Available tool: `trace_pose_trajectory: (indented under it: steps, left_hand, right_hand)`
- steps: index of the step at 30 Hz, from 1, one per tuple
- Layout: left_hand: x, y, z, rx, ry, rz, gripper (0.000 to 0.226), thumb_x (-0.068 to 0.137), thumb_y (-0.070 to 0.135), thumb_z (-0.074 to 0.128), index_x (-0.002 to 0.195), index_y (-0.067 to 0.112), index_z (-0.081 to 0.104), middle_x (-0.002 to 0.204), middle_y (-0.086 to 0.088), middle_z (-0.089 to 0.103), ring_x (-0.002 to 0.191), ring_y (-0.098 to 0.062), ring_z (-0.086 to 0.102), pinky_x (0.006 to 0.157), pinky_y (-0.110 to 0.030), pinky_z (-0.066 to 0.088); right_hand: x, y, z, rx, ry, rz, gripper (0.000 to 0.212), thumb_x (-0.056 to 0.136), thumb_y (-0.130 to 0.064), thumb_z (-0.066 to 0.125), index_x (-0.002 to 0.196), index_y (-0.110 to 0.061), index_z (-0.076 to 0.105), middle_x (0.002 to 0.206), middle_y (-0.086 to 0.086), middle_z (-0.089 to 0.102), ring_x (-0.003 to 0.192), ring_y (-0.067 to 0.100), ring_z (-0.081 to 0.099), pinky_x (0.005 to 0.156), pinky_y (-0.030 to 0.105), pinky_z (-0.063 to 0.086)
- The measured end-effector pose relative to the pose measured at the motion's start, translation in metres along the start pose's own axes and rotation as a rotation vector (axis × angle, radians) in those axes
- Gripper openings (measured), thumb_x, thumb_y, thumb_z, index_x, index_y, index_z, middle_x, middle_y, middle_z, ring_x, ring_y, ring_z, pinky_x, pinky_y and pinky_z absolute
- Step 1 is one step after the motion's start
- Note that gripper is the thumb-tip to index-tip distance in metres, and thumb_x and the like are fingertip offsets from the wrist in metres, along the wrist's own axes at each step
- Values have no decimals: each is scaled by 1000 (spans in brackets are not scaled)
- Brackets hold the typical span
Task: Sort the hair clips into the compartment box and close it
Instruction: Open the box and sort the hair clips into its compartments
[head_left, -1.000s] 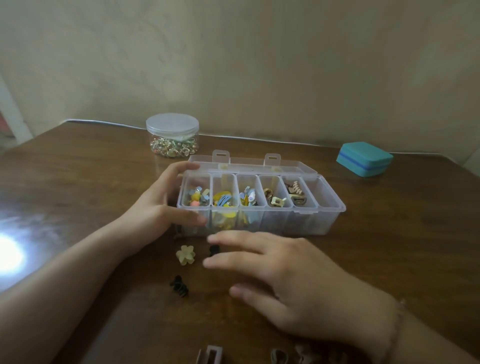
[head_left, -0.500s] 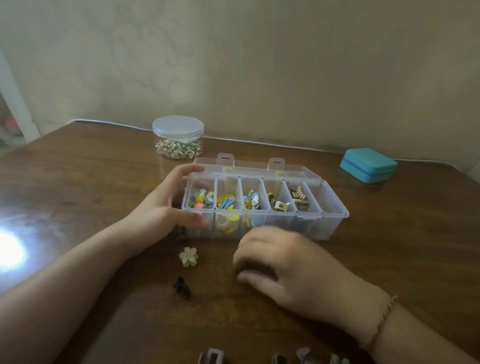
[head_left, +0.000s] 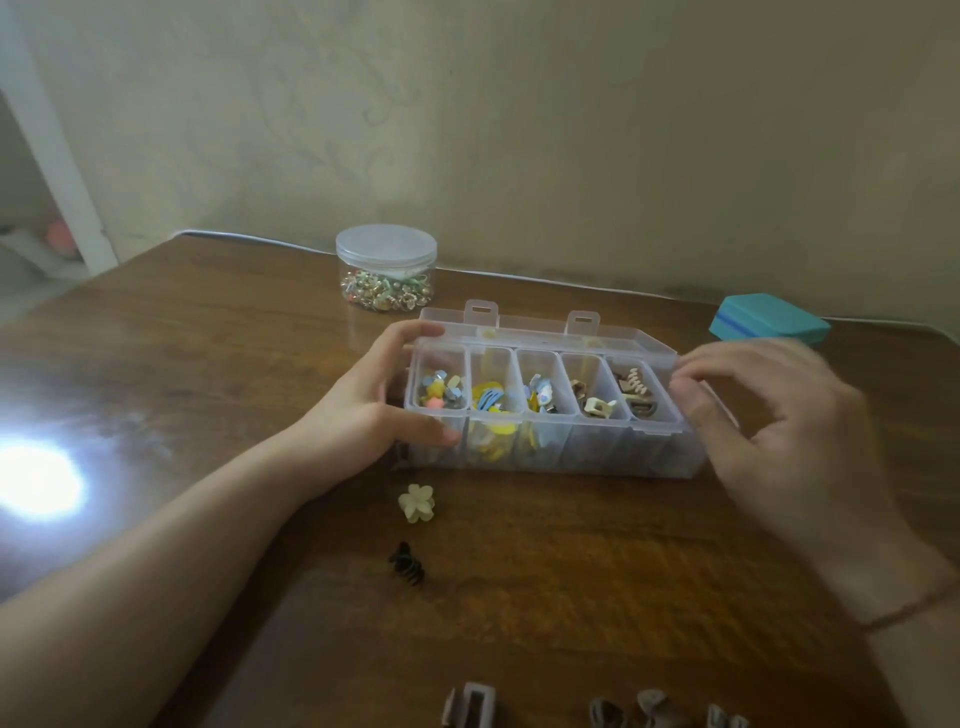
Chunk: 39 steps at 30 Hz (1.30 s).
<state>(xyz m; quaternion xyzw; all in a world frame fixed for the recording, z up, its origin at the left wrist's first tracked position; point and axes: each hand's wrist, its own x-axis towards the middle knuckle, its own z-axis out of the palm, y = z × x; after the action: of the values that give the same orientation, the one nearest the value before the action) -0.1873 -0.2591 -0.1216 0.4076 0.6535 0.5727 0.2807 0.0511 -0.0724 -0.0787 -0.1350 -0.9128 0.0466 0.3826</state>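
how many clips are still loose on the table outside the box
At least 5: a cream flower clip, a black claw clip, and about three brownish clips at the frame's bottom edge; more may lie out of view.

Dim room, white glare on table (head_left: 156, 364), right hand (head_left: 789, 441) blurred

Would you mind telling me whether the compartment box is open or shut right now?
Open. The compartment box has its lid folded back behind it, and the clips in its compartments are uncovered.
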Motion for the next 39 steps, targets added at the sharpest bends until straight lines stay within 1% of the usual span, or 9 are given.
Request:
trace_pose_trajectory:
  steps: [2,5,9,14,18,25,30,34,39]
  left_hand:
    - [-1,1,-1,1,-11,-6,85,57,16,79,130,43,46,124,11,63,109,-10,65,90,-34,57]
    - [0,1,0,0,-8,-7,86,57,14,80,131,41,46,127,7,61,111,-13,64,89,-34,57]
    - [2,-2,0,-12,26,10,86,55,8,79,131,38,49,126,3,63,112,-17,64,93,-42,56]
    - [2,-2,-1,-11,27,-6,87,53,10,82,128,42,50,127,5,63,114,-18,63,94,-45,56]
    - [4,-3,-1,-1,19,-18,89,48,18,85,125,48,50,130,8,60,117,-18,61,96,-47,54]
    - [3,-3,-2,-7,-13,-19,88,54,11,81,129,42,49,117,15,68,109,-14,67,93,-43,55]
    - [1,0,-3,7,-12,-39,87,55,12,79,130,42,48,116,17,68,108,-11,67,93,-41,55]
    - [1,1,-1,15,6,-35,89,54,12,79,132,40,47,117,17,68,107,-10,66,93,-40,56]
    - [1,0,0,0,27,-12,88,53,8,79,131,36,48,122,6,66,109,-16,66,92,-38,56]
  right_hand:
    - [2,-30,3,106,-25,-172,20,88,-28,59,96,-13,70,97,1,68,95,18,63,86,36,50]
    - [6,-73,16,100,-412,-481,29,88,-30,60,115,-22,65,114,-5,66,103,12,63,87,31,54]
    - [12,-95,47,19,-688,-494,43,94,-27,52,136,-36,44,143,-13,44,120,17,52,89,42,53]
    - [9,-92,66,77,-652,-485,29,95,-24,50,122,-34,56,125,-11,58,107,18,54,80,44,55]
    - [14,-67,30,261,-681,-377,21,91,-23,61,110,-30,65,105,-17,64,94,1,61,80,22,52]
    - [33,4,-11,196,-29,184,9,82,-26,72,82,-31,65,76,-11,67,71,5,60,57,7,44]
    - [27,33,3,-152,-351,317,36,78,-67,50,80,-35,66,85,-8,61,81,13,56,64,31,45]
    - [30,-8,-1,52,-93,0,34,89,-56,52,82,-26,68,86,-9,67,86,16,59,77,42,48]
    - [9,-87,17,270,-689,-486,34,94,-45,50,124,-34,59,136,-17,52,117,2,53,97,26,45]
